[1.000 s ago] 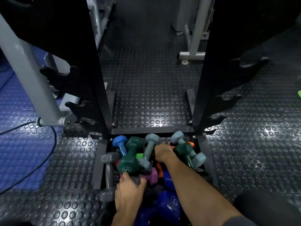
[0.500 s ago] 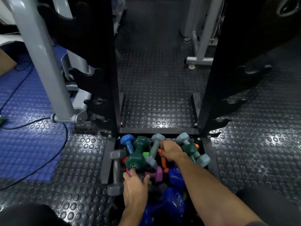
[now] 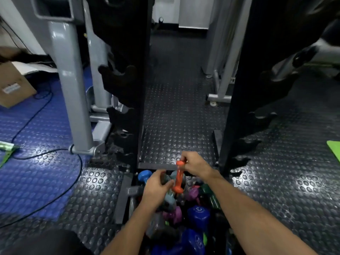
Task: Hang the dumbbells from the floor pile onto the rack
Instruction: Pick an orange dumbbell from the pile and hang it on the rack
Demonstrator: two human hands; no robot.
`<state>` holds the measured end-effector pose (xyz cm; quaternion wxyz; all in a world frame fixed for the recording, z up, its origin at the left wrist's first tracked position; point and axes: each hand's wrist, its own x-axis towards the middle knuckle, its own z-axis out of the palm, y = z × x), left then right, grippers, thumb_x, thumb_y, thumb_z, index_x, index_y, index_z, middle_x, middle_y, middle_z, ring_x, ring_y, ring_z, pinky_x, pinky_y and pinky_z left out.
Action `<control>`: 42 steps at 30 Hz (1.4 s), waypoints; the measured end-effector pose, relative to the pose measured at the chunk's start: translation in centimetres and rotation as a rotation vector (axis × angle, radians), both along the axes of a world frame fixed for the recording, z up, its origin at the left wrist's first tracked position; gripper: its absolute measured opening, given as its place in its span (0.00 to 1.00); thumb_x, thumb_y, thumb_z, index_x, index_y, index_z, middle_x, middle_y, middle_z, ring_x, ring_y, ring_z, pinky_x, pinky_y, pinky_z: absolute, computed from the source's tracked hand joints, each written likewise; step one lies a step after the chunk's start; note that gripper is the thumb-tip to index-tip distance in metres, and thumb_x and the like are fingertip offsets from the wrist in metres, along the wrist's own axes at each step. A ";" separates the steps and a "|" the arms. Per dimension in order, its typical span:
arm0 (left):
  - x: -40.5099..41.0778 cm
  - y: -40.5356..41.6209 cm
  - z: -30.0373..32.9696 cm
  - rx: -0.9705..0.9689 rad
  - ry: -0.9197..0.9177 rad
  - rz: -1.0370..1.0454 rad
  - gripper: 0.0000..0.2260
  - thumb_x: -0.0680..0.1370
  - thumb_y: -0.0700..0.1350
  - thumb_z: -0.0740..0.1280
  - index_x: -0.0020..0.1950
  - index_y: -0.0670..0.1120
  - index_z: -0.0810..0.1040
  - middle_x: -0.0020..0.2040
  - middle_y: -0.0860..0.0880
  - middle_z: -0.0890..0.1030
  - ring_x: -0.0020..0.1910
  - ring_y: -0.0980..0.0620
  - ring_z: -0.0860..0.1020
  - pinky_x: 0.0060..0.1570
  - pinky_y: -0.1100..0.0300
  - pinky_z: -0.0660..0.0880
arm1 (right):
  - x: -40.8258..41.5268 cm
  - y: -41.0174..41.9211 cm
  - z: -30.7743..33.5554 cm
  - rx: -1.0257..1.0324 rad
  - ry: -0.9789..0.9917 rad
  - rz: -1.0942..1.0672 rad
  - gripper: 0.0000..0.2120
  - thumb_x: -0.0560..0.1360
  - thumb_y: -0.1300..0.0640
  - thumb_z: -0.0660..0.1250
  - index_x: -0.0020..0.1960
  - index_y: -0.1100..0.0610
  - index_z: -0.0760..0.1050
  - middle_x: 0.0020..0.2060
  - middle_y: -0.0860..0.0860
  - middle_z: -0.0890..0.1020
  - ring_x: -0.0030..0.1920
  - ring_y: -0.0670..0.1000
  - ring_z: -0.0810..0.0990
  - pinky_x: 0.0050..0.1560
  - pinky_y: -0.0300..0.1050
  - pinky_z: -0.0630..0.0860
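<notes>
A pile of coloured dumbbells (image 3: 197,214) lies on the floor between the base rails of the black rack. The rack's left upright (image 3: 127,85) and right upright (image 3: 246,85) carry empty notched hooks. My right hand (image 3: 195,163) grips the top end of a small orange dumbbell (image 3: 178,178), held upright above the pile. My left hand (image 3: 156,186) is just left of it, fingers curled round a pale grey-blue dumbbell (image 3: 169,198) that shows below the palm. A blue dumbbell (image 3: 143,176) and large dark-blue ones (image 3: 198,213) lie in the pile.
A grey machine post (image 3: 70,85) stands left of the rack, with a black cable (image 3: 55,150) on the blue mat. A cardboard box (image 3: 12,85) sits far left, a green mat (image 3: 334,150) at the right edge. Another grey frame (image 3: 220,96) stands behind.
My right hand has lifted the orange dumbbell out of the pile. My left hand has come up off the green dumbbell toward it. The view has tilted up, showing more of the rack.
</notes>
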<state>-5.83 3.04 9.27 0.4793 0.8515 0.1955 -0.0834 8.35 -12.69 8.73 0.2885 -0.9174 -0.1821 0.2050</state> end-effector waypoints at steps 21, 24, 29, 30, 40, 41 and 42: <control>4.0 2.1 27.1 -0.303 -0.569 -0.279 0.31 0.71 0.38 0.80 0.71 0.54 0.75 0.62 0.52 0.82 0.58 0.56 0.82 0.59 0.62 0.78 | 1.6 0.2 32.8 0.426 -0.416 -0.184 0.10 0.69 0.47 0.79 0.41 0.51 0.83 0.37 0.50 0.86 0.41 0.51 0.85 0.48 0.57 0.82; 4.0 2.1 31.3 -0.227 -0.754 -0.262 0.30 0.71 0.34 0.79 0.70 0.51 0.76 0.62 0.53 0.82 0.56 0.54 0.83 0.60 0.62 0.77 | 1.1 0.3 38.5 0.495 -0.491 -0.207 0.09 0.69 0.48 0.80 0.39 0.51 0.83 0.35 0.49 0.86 0.40 0.50 0.86 0.48 0.56 0.83; 4.2 2.2 36.9 -0.325 -0.963 -0.166 0.26 0.74 0.31 0.75 0.69 0.50 0.80 0.61 0.53 0.85 0.60 0.51 0.83 0.63 0.57 0.78 | 0.0 0.9 46.6 0.543 -0.651 -0.236 0.13 0.68 0.43 0.78 0.38 0.52 0.84 0.32 0.49 0.86 0.34 0.49 0.85 0.44 0.55 0.84; 4.2 2.1 38.1 -0.363 -1.002 -0.139 0.25 0.74 0.31 0.74 0.68 0.49 0.81 0.60 0.52 0.85 0.61 0.50 0.83 0.63 0.57 0.78 | -0.2 1.0 48.1 0.543 -0.691 -0.232 0.14 0.69 0.41 0.78 0.39 0.52 0.84 0.32 0.48 0.86 0.36 0.48 0.85 0.45 0.54 0.83; 3.4 1.8 52.2 -0.607 -1.340 -0.035 0.12 0.77 0.36 0.73 0.60 0.39 0.80 0.54 0.36 0.84 0.58 0.34 0.82 0.64 0.39 0.77 | -3.8 2.7 62.1 0.704 -0.917 -0.028 0.11 0.80 0.49 0.71 0.60 0.50 0.86 0.42 0.46 0.88 0.43 0.43 0.86 0.50 0.36 0.79; 3.3 1.7 53.5 -0.599 -1.356 -0.024 0.11 0.77 0.36 0.73 0.59 0.39 0.80 0.54 0.36 0.84 0.57 0.35 0.82 0.64 0.39 0.78 | -3.9 2.9 63.1 0.710 -0.937 -0.041 0.11 0.80 0.49 0.70 0.60 0.50 0.85 0.42 0.46 0.87 0.43 0.43 0.86 0.48 0.35 0.78; 3.3 1.7 54.8 -0.593 -1.373 -0.016 0.11 0.77 0.36 0.73 0.58 0.39 0.80 0.53 0.36 0.84 0.57 0.35 0.83 0.63 0.39 0.78 | -3.9 3.1 64.2 0.717 -0.957 -0.058 0.12 0.80 0.49 0.70 0.60 0.51 0.85 0.42 0.47 0.87 0.43 0.44 0.86 0.47 0.35 0.78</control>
